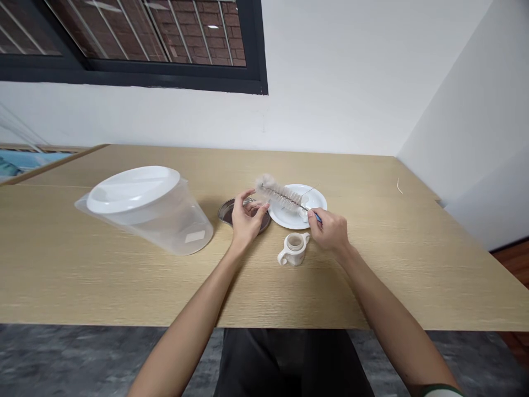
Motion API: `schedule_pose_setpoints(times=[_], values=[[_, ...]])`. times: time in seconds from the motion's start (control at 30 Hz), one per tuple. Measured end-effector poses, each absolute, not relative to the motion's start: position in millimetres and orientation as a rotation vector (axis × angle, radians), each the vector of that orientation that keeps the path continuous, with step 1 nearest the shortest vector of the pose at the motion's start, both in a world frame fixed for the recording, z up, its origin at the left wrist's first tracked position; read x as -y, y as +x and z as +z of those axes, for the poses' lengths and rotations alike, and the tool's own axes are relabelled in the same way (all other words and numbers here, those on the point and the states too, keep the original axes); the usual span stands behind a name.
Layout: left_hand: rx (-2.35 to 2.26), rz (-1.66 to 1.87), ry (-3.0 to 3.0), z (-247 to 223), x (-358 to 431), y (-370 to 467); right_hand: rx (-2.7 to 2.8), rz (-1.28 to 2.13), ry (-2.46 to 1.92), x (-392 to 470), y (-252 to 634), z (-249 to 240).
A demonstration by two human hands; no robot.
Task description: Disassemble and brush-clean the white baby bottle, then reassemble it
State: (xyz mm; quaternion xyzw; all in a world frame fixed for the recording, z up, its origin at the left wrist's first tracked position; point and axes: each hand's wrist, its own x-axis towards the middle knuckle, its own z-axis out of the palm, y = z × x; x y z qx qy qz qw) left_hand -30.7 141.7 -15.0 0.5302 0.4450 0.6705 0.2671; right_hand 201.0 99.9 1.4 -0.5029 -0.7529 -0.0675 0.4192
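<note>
A bottle brush (285, 197) with pale bristles and a blue handle is gripped by the handle in my right hand (330, 229). The brush slants up and leftward over a white plate (289, 221). My left hand (247, 220) is at the bristle end, thumb and fingers apart; whether they touch the bristles I cannot tell. Beneath that hand lies a dark, shiny metal dish (226, 212), partly hidden. Small whitish or clear pieces and a thin wire-like line show on the plate. Nearer me stands a small white two-handled cup (294, 251).
A large translucent pitcher (165, 223) with a white lid stands to the left. A thin, pale bent piece (399, 186) lies on the wooden table (413, 264) at the far right. The wall (330, 82) and a dark window frame (165, 74) are behind.
</note>
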Motion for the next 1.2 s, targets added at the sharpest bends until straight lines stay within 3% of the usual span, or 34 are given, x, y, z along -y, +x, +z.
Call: schedule_pose_setpoints(times=[1.2], values=[[-1.297, 1.707, 1.479, -19.9, -143.2, -29.7, 1.915, -0.154, -1.276, -97.3, 198.2, 3.1]])
